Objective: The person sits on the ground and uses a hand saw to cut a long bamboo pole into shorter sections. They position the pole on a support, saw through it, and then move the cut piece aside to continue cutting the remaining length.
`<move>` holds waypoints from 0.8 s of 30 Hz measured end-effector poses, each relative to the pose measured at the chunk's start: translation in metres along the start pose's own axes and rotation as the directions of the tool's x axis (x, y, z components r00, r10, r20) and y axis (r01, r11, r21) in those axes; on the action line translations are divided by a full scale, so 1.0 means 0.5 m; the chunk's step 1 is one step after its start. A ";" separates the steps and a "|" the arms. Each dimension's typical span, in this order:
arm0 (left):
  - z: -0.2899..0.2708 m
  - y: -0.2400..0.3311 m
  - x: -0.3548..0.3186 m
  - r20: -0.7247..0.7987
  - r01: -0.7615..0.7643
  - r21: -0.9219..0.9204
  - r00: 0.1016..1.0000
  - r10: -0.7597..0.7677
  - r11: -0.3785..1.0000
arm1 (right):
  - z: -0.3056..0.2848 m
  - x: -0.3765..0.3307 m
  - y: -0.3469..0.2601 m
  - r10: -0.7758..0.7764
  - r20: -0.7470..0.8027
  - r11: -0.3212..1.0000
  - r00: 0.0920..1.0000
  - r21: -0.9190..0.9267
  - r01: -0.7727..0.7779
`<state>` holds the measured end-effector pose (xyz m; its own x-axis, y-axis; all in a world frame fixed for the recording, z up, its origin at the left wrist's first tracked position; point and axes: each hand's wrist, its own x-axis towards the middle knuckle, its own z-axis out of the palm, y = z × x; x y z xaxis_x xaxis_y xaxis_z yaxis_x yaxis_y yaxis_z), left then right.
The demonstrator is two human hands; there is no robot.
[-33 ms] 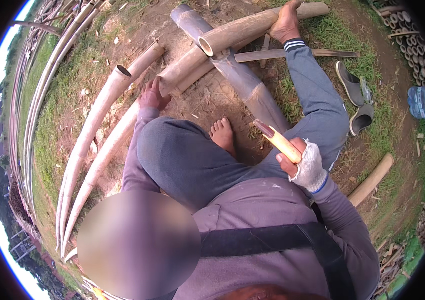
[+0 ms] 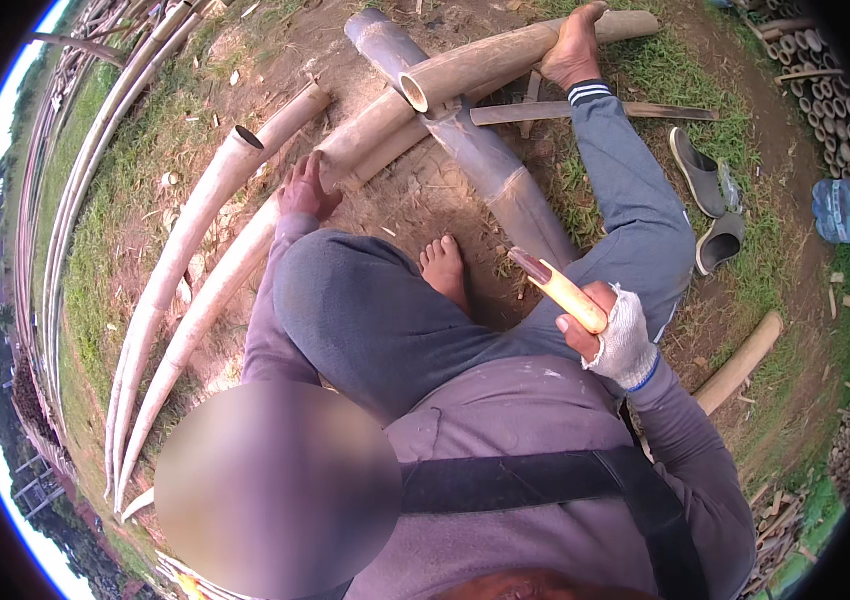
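My left hand [image 2: 308, 190] lies bare on a pale bamboo pole [image 2: 365, 133], its fingers spread over the surface. This pole runs from the lower left up towards a grey bamboo log [image 2: 505, 178] lying crosswise. In my right hand [image 2: 613, 330], which wears a white fingerless glove, is a knife [image 2: 573, 300]. Its handle is pale yellow, and its dark blade points up and left, away from the bamboo. A thick bamboo tube [image 2: 485, 65] rests across the grey log, its cut end facing me. My bare right foot [image 2: 573, 50] presses on that tube.
Another bamboo pole [image 2: 180, 240] lies left of my arm. A split bamboo slat [image 2: 595, 110] lies beside my right leg. Two grey shoes [image 2: 697, 172], a water bottle [image 2: 843, 210] and stacked bamboo [image 2: 823, 110] are at the right. A short bamboo piece [image 2: 740, 363] lies near my right elbow.
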<state>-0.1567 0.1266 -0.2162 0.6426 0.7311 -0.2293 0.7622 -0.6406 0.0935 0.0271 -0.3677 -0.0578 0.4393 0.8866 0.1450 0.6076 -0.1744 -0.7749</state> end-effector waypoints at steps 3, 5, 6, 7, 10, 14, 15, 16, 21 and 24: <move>-0.008 0.009 -0.004 0.003 -0.012 -0.023 1.000 0.012 1.000 | -0.026 -0.024 -0.025 0.012 0.056 1.000 0.998 -0.012 -0.012; -0.006 0.008 -0.001 0.014 0.056 -0.123 0.998 -0.055 0.991 | -0.029 -0.018 -0.040 -0.036 0.091 0.998 0.995 -0.044 0.040; -0.009 0.010 0.000 0.021 0.082 -0.169 0.997 -0.079 0.982 | -0.029 -0.006 -0.050 -0.053 0.105 0.997 0.993 -0.051 0.059; -0.007 0.006 0.001 0.014 0.092 -0.204 0.996 -0.092 0.975 | -0.031 0.019 -0.058 -0.074 0.115 0.995 0.991 -0.054 0.081; -0.005 0.007 0.005 -0.059 0.065 -0.223 0.995 -0.080 0.973 | -0.034 0.112 -0.080 -0.114 0.186 0.988 0.976 -0.081 0.131; 0.021 -0.019 0.032 -0.119 0.106 -0.280 0.982 -0.144 0.954 | 0.017 0.207 -0.067 -0.258 0.249 0.925 0.934 -0.214 0.313; 0.020 -0.007 0.027 -0.173 0.068 -0.343 0.976 -0.134 0.937 | 0.046 0.216 -0.027 -0.244 0.320 0.910 0.915 -0.250 0.330; 0.018 -0.010 0.021 -0.199 0.038 -0.381 0.972 -0.122 0.924 | 0.058 0.232 -0.022 -0.183 0.459 0.877 0.870 -0.324 0.355; 0.006 0.040 -0.005 -0.343 -0.086 -0.496 0.934 -0.104 0.864 | 0.187 0.192 0.128 -0.177 0.636 0.807 0.751 -0.343 0.480; 0.034 0.047 -0.009 -0.407 -0.130 -0.511 0.907 -0.106 0.850 | 0.228 0.166 0.152 0.002 0.781 0.789 0.624 -0.385 0.479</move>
<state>-0.1428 0.1042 -0.2297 0.5343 0.8266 0.1766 0.6042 -0.5196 0.6041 0.0343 -0.2587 -0.1748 -0.2416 0.8878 -0.3917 0.9445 0.1225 -0.3049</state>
